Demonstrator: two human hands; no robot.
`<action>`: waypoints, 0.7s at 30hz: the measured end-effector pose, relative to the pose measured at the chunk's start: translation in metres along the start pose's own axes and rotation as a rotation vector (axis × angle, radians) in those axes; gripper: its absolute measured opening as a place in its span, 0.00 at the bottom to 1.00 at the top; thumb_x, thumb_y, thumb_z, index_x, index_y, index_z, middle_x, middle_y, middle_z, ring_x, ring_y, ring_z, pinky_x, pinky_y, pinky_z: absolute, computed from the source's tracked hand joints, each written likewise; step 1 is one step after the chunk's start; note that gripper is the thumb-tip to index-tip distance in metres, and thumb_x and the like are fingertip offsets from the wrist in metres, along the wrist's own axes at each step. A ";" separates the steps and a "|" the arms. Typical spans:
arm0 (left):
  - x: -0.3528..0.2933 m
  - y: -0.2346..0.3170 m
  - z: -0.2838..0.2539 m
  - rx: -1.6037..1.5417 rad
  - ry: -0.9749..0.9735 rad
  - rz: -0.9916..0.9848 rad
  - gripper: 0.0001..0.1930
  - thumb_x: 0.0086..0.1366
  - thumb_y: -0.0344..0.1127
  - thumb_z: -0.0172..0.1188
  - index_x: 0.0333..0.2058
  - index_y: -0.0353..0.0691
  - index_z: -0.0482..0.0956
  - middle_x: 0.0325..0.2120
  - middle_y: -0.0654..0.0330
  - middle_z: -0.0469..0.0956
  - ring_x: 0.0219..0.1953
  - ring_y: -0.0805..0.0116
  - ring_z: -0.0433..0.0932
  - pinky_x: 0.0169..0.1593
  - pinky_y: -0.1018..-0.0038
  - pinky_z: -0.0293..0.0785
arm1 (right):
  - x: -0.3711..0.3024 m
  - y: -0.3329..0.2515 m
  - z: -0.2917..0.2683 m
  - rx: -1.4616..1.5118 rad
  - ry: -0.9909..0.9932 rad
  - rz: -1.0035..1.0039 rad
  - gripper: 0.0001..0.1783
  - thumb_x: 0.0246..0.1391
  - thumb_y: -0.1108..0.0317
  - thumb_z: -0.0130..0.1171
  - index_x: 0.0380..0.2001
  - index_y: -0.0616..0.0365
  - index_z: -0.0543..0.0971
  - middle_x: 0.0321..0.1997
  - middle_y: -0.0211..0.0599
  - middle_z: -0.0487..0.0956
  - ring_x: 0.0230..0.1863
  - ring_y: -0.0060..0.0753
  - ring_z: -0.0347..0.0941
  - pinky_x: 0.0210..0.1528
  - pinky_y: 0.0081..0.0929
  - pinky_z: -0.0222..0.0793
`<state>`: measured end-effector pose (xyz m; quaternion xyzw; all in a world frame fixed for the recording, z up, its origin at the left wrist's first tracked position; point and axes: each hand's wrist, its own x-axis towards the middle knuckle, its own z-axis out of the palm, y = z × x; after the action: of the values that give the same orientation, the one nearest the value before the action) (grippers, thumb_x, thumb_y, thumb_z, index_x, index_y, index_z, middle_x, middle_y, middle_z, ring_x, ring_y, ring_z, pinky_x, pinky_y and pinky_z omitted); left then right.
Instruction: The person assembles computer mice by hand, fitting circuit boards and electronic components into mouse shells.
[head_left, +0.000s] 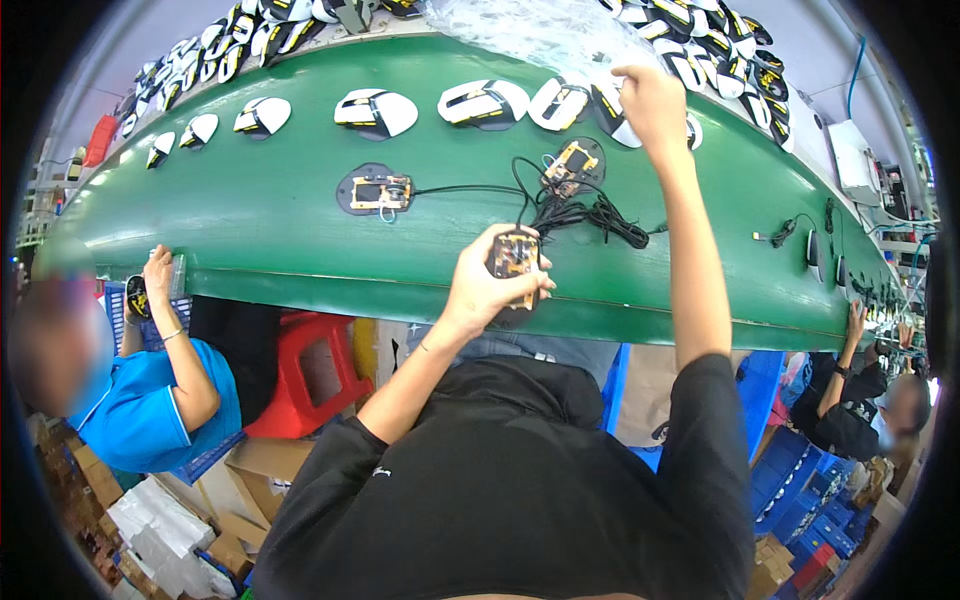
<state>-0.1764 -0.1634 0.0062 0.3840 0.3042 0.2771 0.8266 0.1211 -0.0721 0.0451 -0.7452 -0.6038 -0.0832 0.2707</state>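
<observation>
My left hand (495, 280) is closed around an opened computer mouse base (516, 258), its circuit board facing up, above the near edge of the green bench. A black cable runs from that base to a cable bundle (575, 212). My right hand (655, 110) is stretched to the far side with curled fingers, beside a black-and-white mouse shell (612, 112) and a clear plastic bag (545, 35). What its fingers hold, if anything, is hidden. Two more opened mouse bases, one to the left (377, 190) and one behind the bundle (575, 168), lie on the bench.
White-and-black mouse shells (375, 112) stand in a row along the green bench (270, 215). Piles of shells (715, 45) lie beyond it. A co-worker in blue (165, 400) sits at left near a red stool (315, 370); another person (850, 400) is at right. Blue crates (810, 500) stand behind.
</observation>
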 end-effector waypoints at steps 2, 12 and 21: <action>-0.007 -0.002 0.000 0.016 -0.008 -0.035 0.24 0.55 0.21 0.66 0.50 0.35 0.70 0.35 0.53 0.80 0.34 0.64 0.83 0.37 0.70 0.82 | 0.042 0.027 0.035 -0.143 -0.156 -0.067 0.12 0.49 0.70 0.53 0.33 0.57 0.84 0.31 0.54 0.80 0.34 0.54 0.79 0.42 0.42 0.73; -0.035 0.004 -0.019 -0.394 -0.158 -0.134 0.22 0.59 0.26 0.53 0.53 0.32 0.63 0.49 0.40 0.72 0.51 0.46 0.77 0.55 0.50 0.75 | 0.079 0.012 0.101 -0.231 -0.170 -0.097 0.18 0.46 0.59 0.65 0.38 0.58 0.83 0.39 0.50 0.81 0.43 0.52 0.78 0.46 0.42 0.73; -0.033 0.014 -0.028 -0.700 -0.187 -0.083 0.28 0.63 0.32 0.49 0.62 0.33 0.57 0.59 0.39 0.64 0.58 0.41 0.69 0.58 0.42 0.69 | 0.041 0.010 0.007 0.115 0.196 -0.020 0.12 0.52 0.62 0.63 0.38 0.54 0.85 0.30 0.44 0.83 0.30 0.37 0.80 0.38 0.29 0.73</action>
<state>-0.2213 -0.1653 0.0123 0.0887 0.1294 0.2941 0.9428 0.1395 -0.0343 0.0547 -0.7105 -0.5856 -0.1235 0.3701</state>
